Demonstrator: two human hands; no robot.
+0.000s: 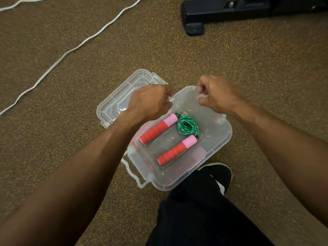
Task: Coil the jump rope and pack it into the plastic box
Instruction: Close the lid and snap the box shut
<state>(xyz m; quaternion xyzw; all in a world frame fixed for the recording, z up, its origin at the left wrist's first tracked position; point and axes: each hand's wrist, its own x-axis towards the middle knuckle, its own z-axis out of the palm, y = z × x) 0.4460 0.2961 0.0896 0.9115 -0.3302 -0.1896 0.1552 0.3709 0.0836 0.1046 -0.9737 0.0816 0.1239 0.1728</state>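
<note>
A clear plastic box (220,139) sits open on the speckled floor in front of me. Inside lies the jump rope: a coiled green cord (187,125) at the far end and two red-and-pink foam handles (159,128), (177,150) lying side by side. The box's clear lid (113,102) lies flat on the floor behind and to the left of the box. My left hand (150,100) and my right hand (218,95) are both closed around the box's far rim, where a clear carry handle (202,95) shows between the right fingers.
A white cord (71,52) snakes across the floor at the upper left. A black equipment base (230,13) stands at the top right. My black-trousered leg (204,210) and dark shoe (221,173) touch the box's near right corner. A second clear carry handle (134,176) hangs at the box's near left.
</note>
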